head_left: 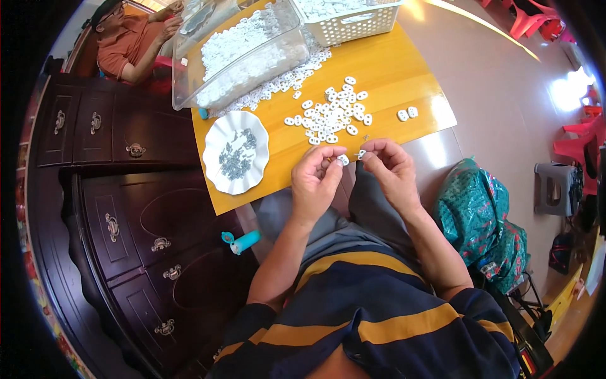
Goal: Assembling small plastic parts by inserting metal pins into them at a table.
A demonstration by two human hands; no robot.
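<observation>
Between the thumb and fingers of my left hand (315, 183) is a small white oval plastic piece (343, 160) with holes in it. My right hand (392, 174) pinches another small white piece (361, 154), from which a thin metal bit sticks out to the left. Both hands meet just past the table's near edge, a short gap apart. Beyond them lies a loose pile of white two-holed pieces (331, 115). A scalloped white dish (218, 127) to the left holds many small grey metal parts (235, 165), seemingly screws. Two white pieces (407, 114) sit apart on the right.
A clear plastic bin (184, 91) and a white perforated basket (353, 28), both full of white pieces, stand at the table's far side. Dark wooden drawers (151, 208) flank the left. A teal bottle (243, 242) and green bag (473, 208) are lower. Another person (129, 44) sits far left.
</observation>
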